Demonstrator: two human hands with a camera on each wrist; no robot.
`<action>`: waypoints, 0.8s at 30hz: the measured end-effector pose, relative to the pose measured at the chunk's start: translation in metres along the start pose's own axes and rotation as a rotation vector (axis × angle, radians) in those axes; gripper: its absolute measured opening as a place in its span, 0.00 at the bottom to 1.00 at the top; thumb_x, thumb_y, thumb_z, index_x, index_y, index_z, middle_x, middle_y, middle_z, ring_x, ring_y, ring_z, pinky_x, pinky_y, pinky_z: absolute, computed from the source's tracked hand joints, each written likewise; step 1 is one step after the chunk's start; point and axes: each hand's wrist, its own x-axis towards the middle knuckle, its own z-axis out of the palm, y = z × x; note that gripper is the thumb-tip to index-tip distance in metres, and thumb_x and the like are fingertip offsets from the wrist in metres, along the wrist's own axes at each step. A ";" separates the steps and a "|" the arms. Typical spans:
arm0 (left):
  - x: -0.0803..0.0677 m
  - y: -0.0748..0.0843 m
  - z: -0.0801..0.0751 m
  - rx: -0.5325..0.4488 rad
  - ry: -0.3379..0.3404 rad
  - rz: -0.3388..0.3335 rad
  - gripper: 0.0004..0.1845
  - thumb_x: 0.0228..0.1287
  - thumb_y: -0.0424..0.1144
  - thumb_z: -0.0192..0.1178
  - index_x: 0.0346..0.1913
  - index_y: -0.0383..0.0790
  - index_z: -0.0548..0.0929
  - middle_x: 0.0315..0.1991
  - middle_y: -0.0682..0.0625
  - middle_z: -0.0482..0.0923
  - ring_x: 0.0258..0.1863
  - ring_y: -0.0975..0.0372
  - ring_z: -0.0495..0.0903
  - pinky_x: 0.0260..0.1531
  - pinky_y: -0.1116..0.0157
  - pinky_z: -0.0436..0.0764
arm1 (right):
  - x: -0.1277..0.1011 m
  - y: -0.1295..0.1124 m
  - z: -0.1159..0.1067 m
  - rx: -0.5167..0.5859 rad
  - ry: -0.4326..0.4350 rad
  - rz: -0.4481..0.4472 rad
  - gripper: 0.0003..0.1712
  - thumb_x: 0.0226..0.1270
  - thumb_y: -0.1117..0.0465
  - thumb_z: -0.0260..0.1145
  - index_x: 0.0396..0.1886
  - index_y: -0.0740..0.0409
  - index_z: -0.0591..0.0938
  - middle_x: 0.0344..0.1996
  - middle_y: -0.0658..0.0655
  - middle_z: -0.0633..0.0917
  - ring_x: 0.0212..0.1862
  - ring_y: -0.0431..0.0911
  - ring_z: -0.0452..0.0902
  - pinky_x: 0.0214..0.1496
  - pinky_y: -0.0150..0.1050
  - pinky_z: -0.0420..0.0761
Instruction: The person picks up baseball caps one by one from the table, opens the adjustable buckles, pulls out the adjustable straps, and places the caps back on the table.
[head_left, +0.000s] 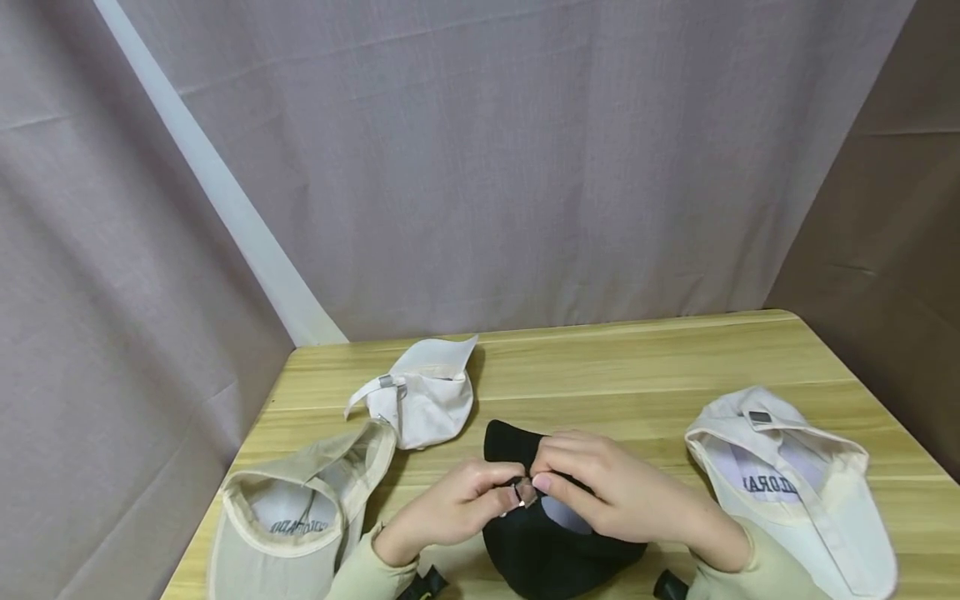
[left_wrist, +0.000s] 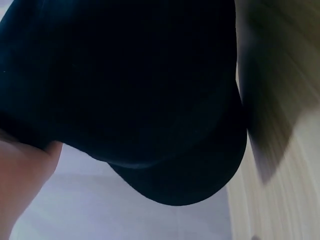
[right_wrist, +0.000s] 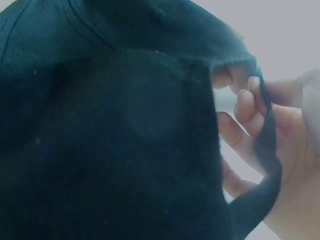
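A black baseball cap (head_left: 555, 562) is between both hands at the middle front of the table. My left hand (head_left: 453, 504) pinches the cap's strap near a small shiny buckle (head_left: 527, 492). From the other side, my right hand (head_left: 611, 483) holds the strap close to that buckle, thumb and fingers bent around it. In the left wrist view the dark crown and brim (left_wrist: 180, 180) fill most of the picture, above the wood surface. The right wrist view shows fingers (right_wrist: 245, 107) through the cap's back opening, behind the thin strap (right_wrist: 267, 145).
A beige cap (head_left: 288, 550) lies upturned at the left, next to a white cap (head_left: 435, 408) farther back. Another white cap (head_left: 832, 533) rests on the right. Grey curtain (head_left: 525, 167) hangs behind the wooden table (head_left: 600, 371).
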 end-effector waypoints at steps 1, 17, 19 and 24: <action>-0.001 0.000 -0.001 -0.008 0.004 0.005 0.10 0.70 0.25 0.47 0.31 0.40 0.73 0.21 0.53 0.65 0.24 0.76 0.64 0.24 0.75 0.68 | -0.001 0.001 -0.001 -0.025 0.000 -0.005 0.14 0.73 0.69 0.61 0.41 0.42 0.78 0.35 0.37 0.75 0.38 0.30 0.70 0.45 0.24 0.70; -0.019 0.001 -0.032 -0.037 0.163 0.017 0.13 0.61 0.20 0.45 0.28 0.42 0.70 0.22 0.50 0.65 0.23 0.71 0.64 0.25 0.76 0.66 | -0.023 0.011 -0.038 -0.073 0.129 0.263 0.19 0.71 0.73 0.61 0.38 0.40 0.75 0.31 0.36 0.71 0.31 0.32 0.69 0.35 0.27 0.71; -0.019 0.001 -0.031 -0.037 0.148 0.000 0.13 0.62 0.20 0.46 0.30 0.42 0.72 0.23 0.50 0.66 0.24 0.71 0.66 0.26 0.75 0.68 | -0.023 0.010 -0.038 -0.067 0.139 0.270 0.19 0.71 0.73 0.61 0.38 0.40 0.75 0.30 0.36 0.71 0.32 0.33 0.69 0.35 0.28 0.71; -0.022 0.002 -0.030 -0.086 0.081 -0.050 0.10 0.69 0.22 0.50 0.36 0.40 0.76 0.28 0.48 0.72 0.30 0.70 0.70 0.30 0.73 0.73 | -0.024 0.008 -0.038 -0.055 0.185 0.314 0.17 0.72 0.72 0.60 0.37 0.41 0.76 0.28 0.39 0.72 0.31 0.34 0.70 0.33 0.29 0.70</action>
